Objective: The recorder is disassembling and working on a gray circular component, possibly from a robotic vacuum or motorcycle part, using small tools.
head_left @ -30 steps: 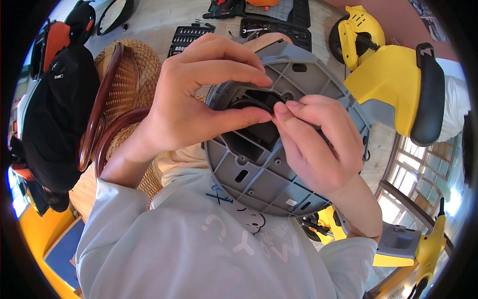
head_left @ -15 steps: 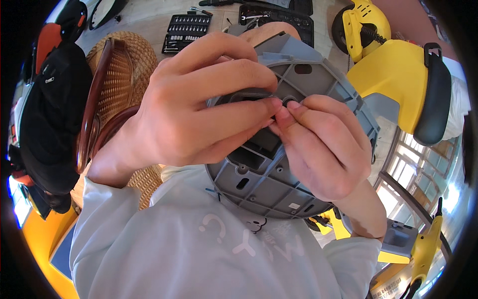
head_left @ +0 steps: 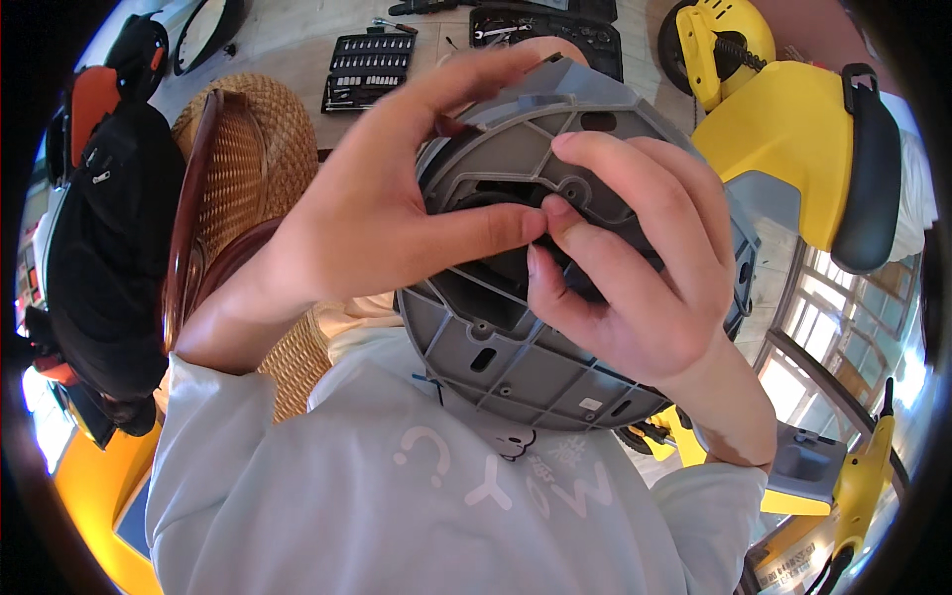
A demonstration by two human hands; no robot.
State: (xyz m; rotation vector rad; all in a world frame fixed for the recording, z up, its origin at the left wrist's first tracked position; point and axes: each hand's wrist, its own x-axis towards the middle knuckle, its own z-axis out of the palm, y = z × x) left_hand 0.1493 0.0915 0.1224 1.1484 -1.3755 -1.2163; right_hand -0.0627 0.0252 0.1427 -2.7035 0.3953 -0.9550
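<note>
Housing (head_left: 543, 369), grey and ribbed, beneath left grip (head_left: 372, 213), wide, and right grip (head_left: 656, 263), its hold unclear.

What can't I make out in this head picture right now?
Inside the gray plastic part, head view: dark, partly behind the left hand and right hand.
Anything small between them, head view: hidden by fingers.
Black tool case, head view: upper part cut off by the top edge.
</note>
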